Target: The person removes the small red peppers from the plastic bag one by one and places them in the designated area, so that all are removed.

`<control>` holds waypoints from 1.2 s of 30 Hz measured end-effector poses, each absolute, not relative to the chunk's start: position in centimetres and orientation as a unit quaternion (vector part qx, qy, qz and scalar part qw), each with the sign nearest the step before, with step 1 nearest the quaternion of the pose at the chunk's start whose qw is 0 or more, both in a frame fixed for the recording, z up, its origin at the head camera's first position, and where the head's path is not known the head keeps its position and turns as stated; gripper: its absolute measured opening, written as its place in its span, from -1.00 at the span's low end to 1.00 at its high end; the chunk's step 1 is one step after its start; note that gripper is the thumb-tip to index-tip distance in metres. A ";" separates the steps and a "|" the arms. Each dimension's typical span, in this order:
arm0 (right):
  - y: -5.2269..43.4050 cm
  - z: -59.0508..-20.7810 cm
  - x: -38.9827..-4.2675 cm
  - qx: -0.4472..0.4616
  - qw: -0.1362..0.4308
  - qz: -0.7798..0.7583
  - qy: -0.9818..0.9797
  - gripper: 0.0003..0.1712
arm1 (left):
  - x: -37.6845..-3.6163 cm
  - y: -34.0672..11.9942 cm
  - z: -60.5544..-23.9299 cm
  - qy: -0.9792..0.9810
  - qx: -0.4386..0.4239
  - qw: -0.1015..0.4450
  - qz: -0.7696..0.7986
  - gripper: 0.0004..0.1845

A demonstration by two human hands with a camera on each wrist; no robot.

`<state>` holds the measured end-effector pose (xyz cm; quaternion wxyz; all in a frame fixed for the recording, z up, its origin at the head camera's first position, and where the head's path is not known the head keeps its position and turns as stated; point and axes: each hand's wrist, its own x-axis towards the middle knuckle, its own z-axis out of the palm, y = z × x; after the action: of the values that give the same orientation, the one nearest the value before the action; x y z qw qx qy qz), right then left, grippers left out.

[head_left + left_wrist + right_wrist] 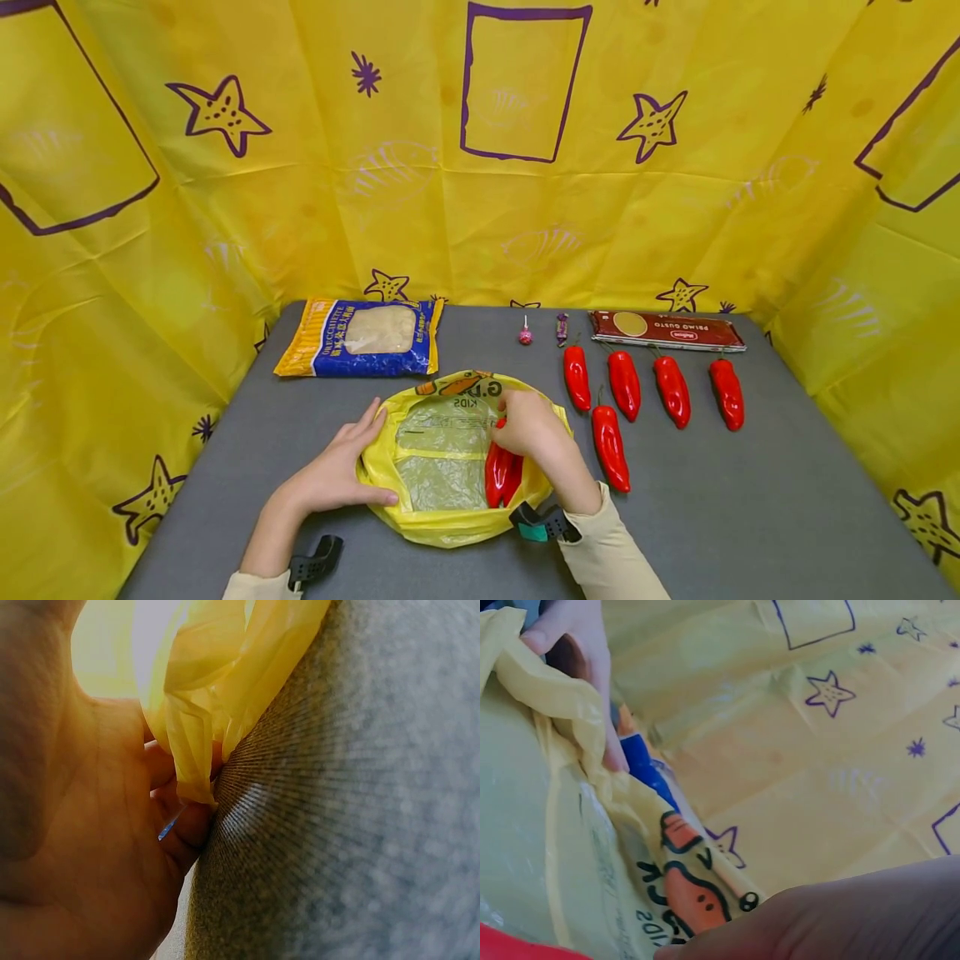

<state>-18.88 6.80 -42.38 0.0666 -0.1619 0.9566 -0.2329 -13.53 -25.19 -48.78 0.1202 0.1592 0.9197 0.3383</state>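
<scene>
Evidently the left hand point(337, 475) pinches the yellow bag point(450, 525) rim at lower centre, keeping its mouth spread. Inside, the right hand point(528, 429) curls round a red pepper point(501, 475); five loose peppers point(611, 447) lie right.

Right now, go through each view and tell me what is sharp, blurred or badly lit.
Head view: evenly lit and sharp, edges bowed by the wide lens, soft glare on the red peppers. Left wrist view: the left hand is close, blurred and dim, the yellow bag backlit and washed out. Right wrist view: bag print fairly clear, the right hand a dark blur.
</scene>
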 end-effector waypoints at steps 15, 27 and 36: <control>5.3 -43.6 -18.8 -0.186 0.104 -0.252 0.944 -0.59 | -13.6 -25.1 -48.5 0.921 0.161 0.117 0.334 0.43; 4.9 -44.0 -18.5 -0.185 0.120 -0.248 0.943 -0.49 | -13.4 -25.0 -49.0 0.919 0.151 0.127 0.342 0.45; 5.0 -44.1 -18.8 -0.191 0.108 -0.253 0.942 -0.50 | -13.4 -25.0 -48.9 0.920 0.153 0.123 0.338 0.44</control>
<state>-18.76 4.97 -44.10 0.1082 -0.1908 0.9422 -0.2531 -13.42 -25.00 -48.86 0.1226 0.1532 0.9204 0.3381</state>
